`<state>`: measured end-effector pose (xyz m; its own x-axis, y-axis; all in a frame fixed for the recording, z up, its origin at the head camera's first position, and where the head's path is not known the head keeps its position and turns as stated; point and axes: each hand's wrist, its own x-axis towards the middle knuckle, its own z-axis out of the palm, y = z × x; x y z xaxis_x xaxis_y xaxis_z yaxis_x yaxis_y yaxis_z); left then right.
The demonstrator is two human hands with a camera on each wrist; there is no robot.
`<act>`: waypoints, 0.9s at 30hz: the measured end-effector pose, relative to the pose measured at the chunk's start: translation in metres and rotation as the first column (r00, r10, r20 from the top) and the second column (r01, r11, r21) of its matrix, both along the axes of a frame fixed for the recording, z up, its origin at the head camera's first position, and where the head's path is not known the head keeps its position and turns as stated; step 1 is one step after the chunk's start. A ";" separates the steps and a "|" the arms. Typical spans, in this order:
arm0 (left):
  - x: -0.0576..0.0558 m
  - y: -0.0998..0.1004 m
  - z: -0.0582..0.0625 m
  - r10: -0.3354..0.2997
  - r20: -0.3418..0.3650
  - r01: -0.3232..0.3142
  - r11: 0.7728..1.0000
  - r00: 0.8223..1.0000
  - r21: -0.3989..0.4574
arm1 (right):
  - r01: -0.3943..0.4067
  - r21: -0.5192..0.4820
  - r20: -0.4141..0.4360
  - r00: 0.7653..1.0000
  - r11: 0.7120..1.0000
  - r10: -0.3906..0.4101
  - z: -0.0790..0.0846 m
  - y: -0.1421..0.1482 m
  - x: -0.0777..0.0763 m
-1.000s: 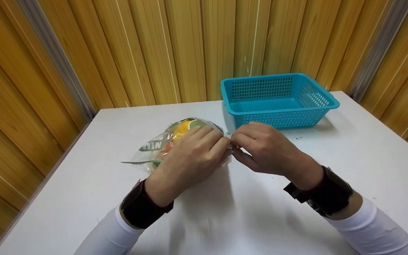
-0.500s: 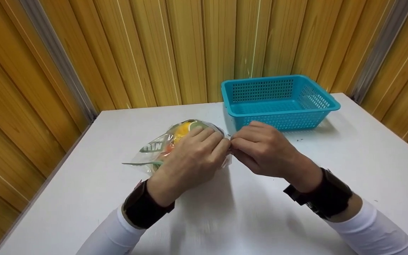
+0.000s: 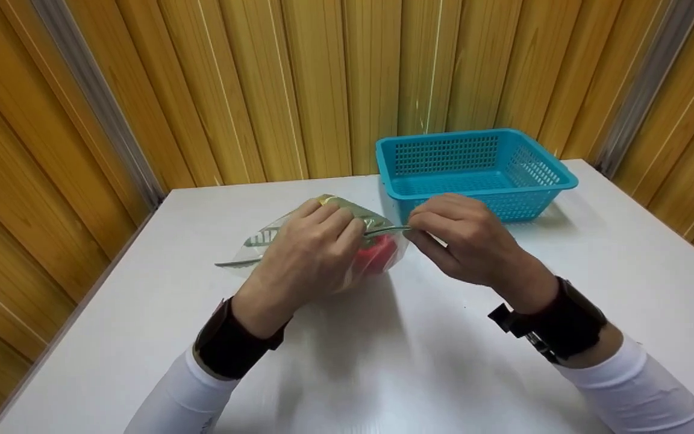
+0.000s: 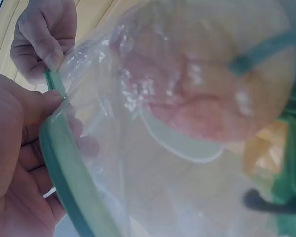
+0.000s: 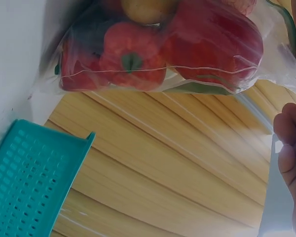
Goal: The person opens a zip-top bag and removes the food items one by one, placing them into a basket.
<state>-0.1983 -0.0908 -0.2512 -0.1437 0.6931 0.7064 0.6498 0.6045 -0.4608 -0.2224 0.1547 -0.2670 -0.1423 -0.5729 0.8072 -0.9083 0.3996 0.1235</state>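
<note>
A clear zip bag with a green closure strip holds several fruits and vegetables. Its mouth faces up between my hands. My left hand pinches the strip near its middle; the left wrist view shows thumb and fingers on either side of it. At the strip's right end, my right hand pinches the bag's corner between thumb and fingers. Through the plastic show a red piece, a pinkish round fruit and, in the right wrist view, a tomato-like red piece. My left hand covers much of the bag.
Behind my right hand a turquoise perforated basket stands at the back right of the white table. Yellow wood-look panels wall in the back and both sides.
My hands have moved apart, left hand leftward and right hand slightly right and up. A length of green strip now shows between them, and the bag's near side with the red piece has come into view.
</note>
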 end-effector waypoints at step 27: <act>-0.017 -0.043 0.015 0.190 0.085 -0.195 0.979 0.978 0.056 | 0.149 -0.274 0.117 0.986 0.950 -0.121 -0.006 0.047 -0.048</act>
